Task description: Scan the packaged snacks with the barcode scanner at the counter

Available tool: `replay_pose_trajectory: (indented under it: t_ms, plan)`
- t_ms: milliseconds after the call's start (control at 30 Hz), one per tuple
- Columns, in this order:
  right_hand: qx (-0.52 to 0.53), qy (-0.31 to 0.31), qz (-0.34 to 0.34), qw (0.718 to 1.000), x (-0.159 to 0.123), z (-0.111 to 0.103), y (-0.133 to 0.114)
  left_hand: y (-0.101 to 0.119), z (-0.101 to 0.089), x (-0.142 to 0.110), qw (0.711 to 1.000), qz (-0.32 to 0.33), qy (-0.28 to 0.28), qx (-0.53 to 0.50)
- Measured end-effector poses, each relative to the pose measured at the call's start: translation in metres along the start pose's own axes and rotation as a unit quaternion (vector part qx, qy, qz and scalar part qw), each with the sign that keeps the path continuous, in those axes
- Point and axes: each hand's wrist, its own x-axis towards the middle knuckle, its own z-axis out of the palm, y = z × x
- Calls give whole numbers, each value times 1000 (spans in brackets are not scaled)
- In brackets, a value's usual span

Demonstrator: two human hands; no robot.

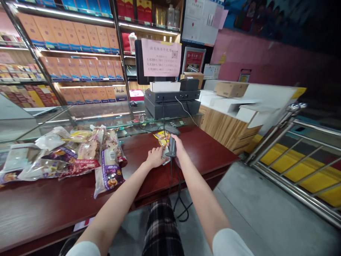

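Observation:
My right hand point(179, 145) grips a dark grey handheld barcode scanner point(171, 144) by its handle, with the head pointing forward over the counter. Its black coiled cable point(177, 197) hangs down past the counter edge. My left hand point(154, 157) holds a yellow snack packet point(161, 139) against the dark red wooden counter point(50, 201), just below the scanner. A pile of plastic-wrapped snack packets point(65, 154) lies to the left of my left hand, and one purple-labelled packet point(109, 178) lies nearest to it.
Behind the counter stand a glass display case point(55, 122) and a black till unit point(172, 103) with a pink paper notice point(161, 57). Shelves of boxed goods point(78, 45) rise behind. A cardboard box point(230, 89) sits on a white counter at right, beside a steel railing point(297, 161).

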Motion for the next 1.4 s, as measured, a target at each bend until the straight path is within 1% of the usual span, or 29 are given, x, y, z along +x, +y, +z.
replay_pose_trajectory:
  t_ms: [67,133,200,267,333,367,400,467,500,567,633,667,700,767,800,833,867,900,933,1000,1033,1067,1100,1133,1167,1200,1267,1333,1400]
  plan:
    - [22,-32,29,999,-1,-6,-3,-3,1,2,999,-24,16,27]
    - [50,-59,57,995,-3,-16,-7,-11,-2,1,997,-55,28,50]
    - [62,-55,61,995,-5,-27,-8,-22,-5,-1,992,-92,49,67]
    - [73,-32,37,996,-5,-37,-7,-33,-5,-4,983,-126,100,86]
    - [72,-25,25,997,-4,-43,-4,-42,-2,-6,975,-131,161,85]
    - [63,-32,24,997,-4,-44,-2,-46,0,-6,974,-118,179,69]
    - [49,-44,23,998,-4,-43,0,-48,2,-7,978,-96,183,42]
    - [21,-69,12,997,-4,-40,3,-51,4,-8,985,-50,162,-24]
    - [8,-76,6,997,-5,-38,3,-51,5,-8,986,-39,153,-49]
    - [-16,-71,1,997,-10,-33,3,-51,4,-9,984,-56,153,-78]
    - [-36,-56,8,998,-16,-30,1,-53,3,-9,970,-110,180,-118]
    - [-44,-48,10,998,-20,-28,0,-55,2,-9,953,-140,204,-175]
    - [-50,-41,11,998,-23,-27,-1,-57,1,-7,924,-165,233,-252]
    - [-58,-35,13,998,-29,-25,-4,-62,0,-4,844,-193,287,-409]
    - [-59,-35,16,997,-31,-24,-5,-64,-1,-1,809,-198,305,-461]
    - [-60,-37,21,997,-33,-24,-6,-65,-2,2,781,-199,315,-502]
    - [-60,-39,27,997,-34,-23,-6,-66,-3,4,755,-195,316,-541]
    - [-59,-40,34,997,-35,-22,-7,-66,-4,6,723,-187,313,-587]
    - [-58,-40,41,997,-36,-21,-7,-66,-5,7,674,-176,306,-648]
    - [-55,-36,50,997,-36,-19,-6,-65,-9,7,553,-164,286,-765]
    - [-55,-34,53,997,-35,-19,-5,-65,-10,6,495,-169,276,-806]
    - [-56,-33,56,996,-35,-19,-4,-66,-12,5,452,-177,267,-832]
    - [-58,-33,59,996,-34,-19,-3,-66,-14,3,418,-181,258,-852]
    - [-61,-35,61,996,-33,-19,-2,-67,-15,2,392,-177,250,-868]
    - [-63,-35,62,995,-32,-19,0,-68,-17,0,375,-168,241,-879]
    - [-64,-32,60,996,-31,-19,1,-69,-17,0,368,-158,233,-886]
    - [-64,-20,39,997,-28,-16,1,-71,-18,0,373,-151,233,-885]
    - [-69,-19,7,997,-25,-8,0,-72,-17,2,377,-175,265,-870]
    - [-80,-50,-11,996,-20,5,-1,-74,-16,4,366,-205,315,-851]
